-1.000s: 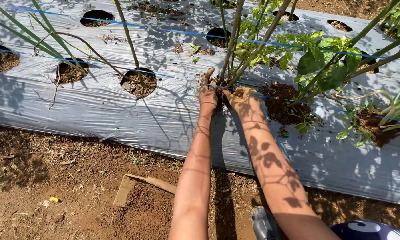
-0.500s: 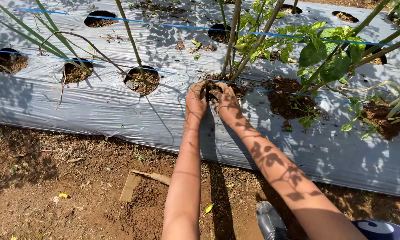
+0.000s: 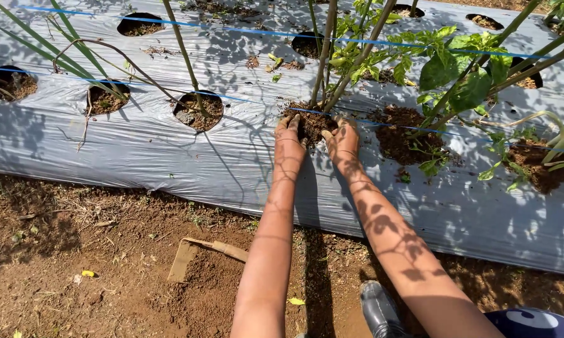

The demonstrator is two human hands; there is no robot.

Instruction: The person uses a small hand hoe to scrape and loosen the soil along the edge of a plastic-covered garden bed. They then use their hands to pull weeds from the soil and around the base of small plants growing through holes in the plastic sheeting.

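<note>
Head view: left hand and right hand, fingers spread flat and gripping nothing, press soil around the plant stem, firming it.

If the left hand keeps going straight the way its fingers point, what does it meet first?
Most likely the mound of soil in the planting hole, then the plant stems rising from it. The left hand already rests at the hole's edge; depth is hard to judge.

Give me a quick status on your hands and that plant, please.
Left hand and right hand open, pressing soil mound at plant stems. Blue line crosses the hole.
</note>
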